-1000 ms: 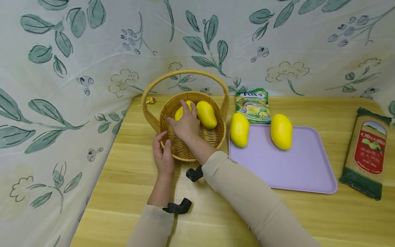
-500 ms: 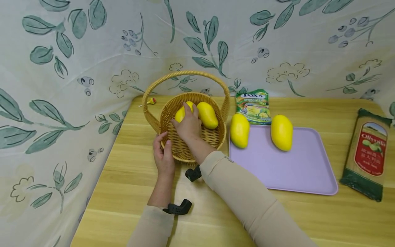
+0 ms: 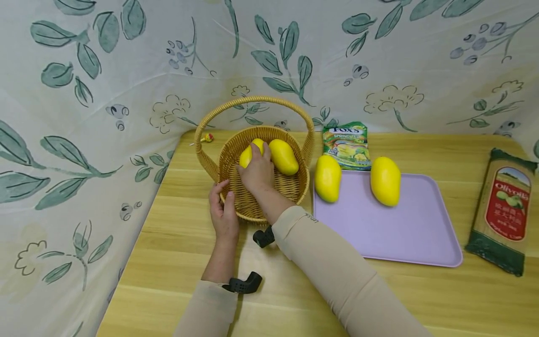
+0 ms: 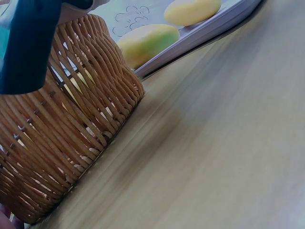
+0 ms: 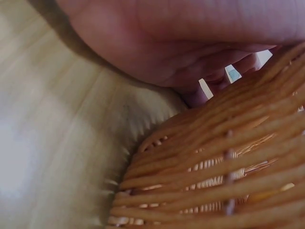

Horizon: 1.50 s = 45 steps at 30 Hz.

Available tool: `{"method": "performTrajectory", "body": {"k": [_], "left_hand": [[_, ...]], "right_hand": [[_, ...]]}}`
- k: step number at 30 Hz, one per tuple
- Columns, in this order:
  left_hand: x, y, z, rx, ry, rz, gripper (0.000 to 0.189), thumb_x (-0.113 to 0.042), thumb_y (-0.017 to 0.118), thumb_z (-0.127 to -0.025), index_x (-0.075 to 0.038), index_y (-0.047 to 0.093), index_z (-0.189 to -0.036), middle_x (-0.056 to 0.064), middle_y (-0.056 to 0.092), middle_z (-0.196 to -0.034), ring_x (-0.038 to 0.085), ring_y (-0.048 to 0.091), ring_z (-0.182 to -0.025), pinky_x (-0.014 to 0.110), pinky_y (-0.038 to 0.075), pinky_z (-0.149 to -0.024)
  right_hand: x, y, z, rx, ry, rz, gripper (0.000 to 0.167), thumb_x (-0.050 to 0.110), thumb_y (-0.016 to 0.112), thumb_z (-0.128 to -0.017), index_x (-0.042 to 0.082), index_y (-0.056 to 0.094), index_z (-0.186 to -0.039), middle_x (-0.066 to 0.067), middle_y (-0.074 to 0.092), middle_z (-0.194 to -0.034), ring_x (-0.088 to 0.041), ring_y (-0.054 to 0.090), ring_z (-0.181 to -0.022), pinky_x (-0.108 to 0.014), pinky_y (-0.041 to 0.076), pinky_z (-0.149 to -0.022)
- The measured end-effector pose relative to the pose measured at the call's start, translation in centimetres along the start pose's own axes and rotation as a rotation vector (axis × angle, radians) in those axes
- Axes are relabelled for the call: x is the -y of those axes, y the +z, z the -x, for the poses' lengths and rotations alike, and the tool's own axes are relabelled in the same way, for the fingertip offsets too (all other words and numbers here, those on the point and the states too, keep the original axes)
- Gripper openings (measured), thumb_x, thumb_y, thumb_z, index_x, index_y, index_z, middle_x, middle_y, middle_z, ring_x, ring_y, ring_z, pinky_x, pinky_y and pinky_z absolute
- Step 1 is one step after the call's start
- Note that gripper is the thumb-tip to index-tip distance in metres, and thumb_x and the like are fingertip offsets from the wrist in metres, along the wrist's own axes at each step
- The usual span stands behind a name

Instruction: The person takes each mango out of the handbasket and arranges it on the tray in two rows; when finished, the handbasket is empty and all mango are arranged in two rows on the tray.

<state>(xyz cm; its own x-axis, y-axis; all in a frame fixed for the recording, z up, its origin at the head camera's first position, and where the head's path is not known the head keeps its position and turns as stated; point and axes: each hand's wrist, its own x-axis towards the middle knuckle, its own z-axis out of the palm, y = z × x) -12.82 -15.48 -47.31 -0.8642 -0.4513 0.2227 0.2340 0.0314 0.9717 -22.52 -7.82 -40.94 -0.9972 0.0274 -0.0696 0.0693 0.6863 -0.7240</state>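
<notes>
In the head view a round wicker basket (image 3: 286,187) with a tall hooped handle stands on the wooden table. Two yellow mangoes lie inside near its back wall. My right hand (image 3: 258,175) reaches in and grips the left mango (image 3: 245,157), its fingers over the top and covering much of it. Beside it lies the right mango (image 3: 284,157). With my left hand (image 3: 225,215) I hold the basket's left front side, thumb at the rim and fingers along the outside. The left wrist view shows the woven basket wall (image 4: 71,119) low against the table.
Right of the basket is a lilac tray (image 3: 391,234) with two more mangoes (image 3: 327,179) at its back edge. Behind it lies a green Fox's candy bag (image 3: 346,145). A pasta packet (image 3: 503,210) lies far right. A small lollipop (image 3: 207,137) rests behind the basket's left side.
My right hand has shifted slightly right and its fingers have drawn in around the left mango. The left hand and basket keep their place.
</notes>
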Motion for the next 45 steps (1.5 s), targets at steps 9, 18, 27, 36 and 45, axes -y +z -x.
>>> {"method": "performTrajectory", "body": {"k": [9, 18, 27, 36, 45], "left_hand": [[-0.1, 0.3, 0.1, 0.006, 0.002, 0.007, 0.036, -0.011, 0.049, -0.1, 0.003, 0.053, -0.133, 0.013, 0.037, -0.156, 0.025, 0.025, -0.154, 0.051, 0.028, -0.122], [-0.2, 0.5, 0.5, 0.009, -0.005, -0.011, 0.037, -0.011, 0.049, -0.1, 0.004, 0.053, -0.133, 0.014, 0.037, -0.157, 0.027, 0.025, -0.154, 0.052, 0.026, -0.123], [-0.4, 0.4, 0.6, -0.004, -0.016, -0.014, 0.036, -0.011, 0.049, -0.1, 0.003, 0.053, -0.133, 0.015, 0.039, -0.156, 0.028, 0.018, -0.157, 0.053, 0.016, -0.127], [-0.3, 0.2, 0.4, -0.008, -0.019, -0.017, 0.037, -0.013, 0.049, -0.101, 0.004, 0.053, -0.133, 0.012, 0.038, -0.158, 0.028, 0.016, -0.158, 0.054, 0.013, -0.128], [0.0, 0.1, 0.4, -0.009, -0.01, -0.011, 0.035, -0.011, 0.049, -0.101, 0.002, 0.053, -0.132, 0.013, 0.041, -0.157, 0.028, 0.018, -0.157, 0.054, 0.015, -0.127]], "right_hand": [[0.0, -0.4, 0.1, 0.008, 0.008, -0.015, 0.075, 0.031, 0.076, -0.093, 0.023, 0.039, -0.157, -0.009, 0.019, -0.17, -0.046, 0.053, -0.129, -0.052, 0.049, -0.106], [-0.2, -1.4, 0.6, 0.013, 0.01, -0.137, 0.074, 0.03, 0.075, -0.091, 0.021, 0.042, -0.156, -0.01, 0.024, -0.167, -0.044, 0.052, -0.128, -0.05, 0.049, -0.106], [0.5, -2.8, 1.6, 0.011, -0.044, -0.251, 0.072, 0.031, 0.073, -0.087, 0.019, 0.047, -0.152, -0.013, 0.032, -0.161, -0.033, 0.055, -0.127, -0.043, 0.051, -0.103], [1.2, -5.2, 3.9, -0.006, -0.141, -0.376, 0.048, 0.043, 0.061, -0.101, 0.018, 0.058, -0.142, -0.009, 0.048, -0.152, -0.028, 0.044, -0.143, -0.049, 0.04, -0.116], [0.1, -7.5, 6.5, 0.033, -0.115, -0.426, 0.044, 0.042, 0.063, -0.098, 0.028, 0.059, -0.14, -0.006, 0.048, -0.151, -0.029, 0.046, -0.14, -0.058, 0.04, -0.113]]}}
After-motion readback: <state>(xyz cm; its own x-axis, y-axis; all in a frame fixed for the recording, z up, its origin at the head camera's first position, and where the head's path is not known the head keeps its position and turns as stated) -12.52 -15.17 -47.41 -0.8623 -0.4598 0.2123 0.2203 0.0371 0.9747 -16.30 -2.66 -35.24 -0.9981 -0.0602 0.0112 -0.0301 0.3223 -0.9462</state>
